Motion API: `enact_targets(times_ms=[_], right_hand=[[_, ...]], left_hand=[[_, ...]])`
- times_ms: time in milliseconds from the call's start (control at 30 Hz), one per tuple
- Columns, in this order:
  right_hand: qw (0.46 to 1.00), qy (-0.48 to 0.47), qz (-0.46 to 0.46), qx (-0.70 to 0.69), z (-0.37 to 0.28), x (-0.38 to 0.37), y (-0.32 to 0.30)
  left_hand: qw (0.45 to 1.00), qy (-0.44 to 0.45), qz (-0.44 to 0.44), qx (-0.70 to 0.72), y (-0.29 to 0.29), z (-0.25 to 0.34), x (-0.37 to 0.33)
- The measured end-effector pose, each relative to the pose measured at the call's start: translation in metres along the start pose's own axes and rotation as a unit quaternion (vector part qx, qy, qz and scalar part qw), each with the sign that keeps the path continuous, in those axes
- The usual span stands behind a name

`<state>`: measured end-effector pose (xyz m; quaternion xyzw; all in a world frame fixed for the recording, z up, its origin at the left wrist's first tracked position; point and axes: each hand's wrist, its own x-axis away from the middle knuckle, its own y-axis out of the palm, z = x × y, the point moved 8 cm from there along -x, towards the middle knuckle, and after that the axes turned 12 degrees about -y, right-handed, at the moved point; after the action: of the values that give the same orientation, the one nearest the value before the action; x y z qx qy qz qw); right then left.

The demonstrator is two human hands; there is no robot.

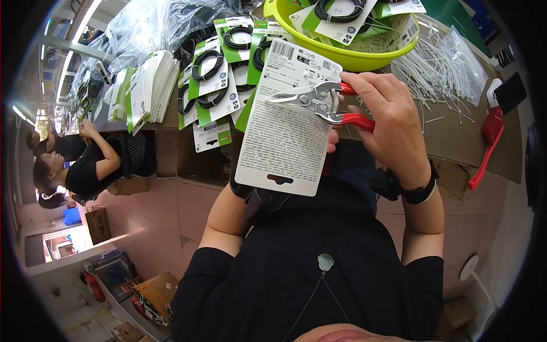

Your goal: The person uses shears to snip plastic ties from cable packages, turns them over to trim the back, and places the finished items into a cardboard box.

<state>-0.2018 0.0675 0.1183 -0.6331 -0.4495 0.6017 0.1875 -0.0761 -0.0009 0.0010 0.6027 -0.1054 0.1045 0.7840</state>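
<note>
My right hand (394, 114) is closed around the red handles of spring-loaded cutters (314, 100). Their narrow jaws point left and lie across the upper part of a white card (285, 139). The card's printed back faces up, with a hang slot at its near end. Behind it, my left hand (332, 140) is mostly hidden; fingertips show at the card's right edge, holding it. Just beyond lie several green-and-white cards with coiled black cables (208, 67).
A yellow-green basin (347, 56) holds more cable cards and white ties. Loose white cable ties (430, 68) are scattered to its right, near a red-handled tool (489, 134). White cards (152, 85) stand stacked at left, before clear plastic bags (142, 25). Another person (85, 162) sits at far left.
</note>
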Motion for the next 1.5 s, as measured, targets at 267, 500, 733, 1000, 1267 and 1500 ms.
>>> enact_targets(times_ms=[267,500,733,1000,1267,1500], right_hand=[[0.998,0.029,-0.043,-0.043,0.003,0.002,0.014],[0.971,0.127,0.071,-0.192,0.031,0.017,-0.006],[0.994,0.1,0.035,-0.039,0.022,0.017,-0.028],[0.995,0.09,-0.007,0.048,0.014,0.013,-0.021],[0.995,0.094,-0.023,0.03,0.014,0.009,-0.018],[0.962,0.074,0.194,-0.178,0.006,-0.002,-0.02]], left_hand=[[0.998,-0.008,0.018,-0.061,-0.004,-0.001,-0.004],[0.979,0.141,-0.013,-0.144,0.01,0.041,-0.001],[0.889,0.288,0.167,-0.315,0.036,0.054,0.03],[0.757,0.372,0.23,-0.486,0.058,0.051,0.045],[0.555,0.445,0.311,-0.63,0.078,0.046,0.061],[0.645,0.421,0.249,-0.587,0.076,0.043,0.047]])
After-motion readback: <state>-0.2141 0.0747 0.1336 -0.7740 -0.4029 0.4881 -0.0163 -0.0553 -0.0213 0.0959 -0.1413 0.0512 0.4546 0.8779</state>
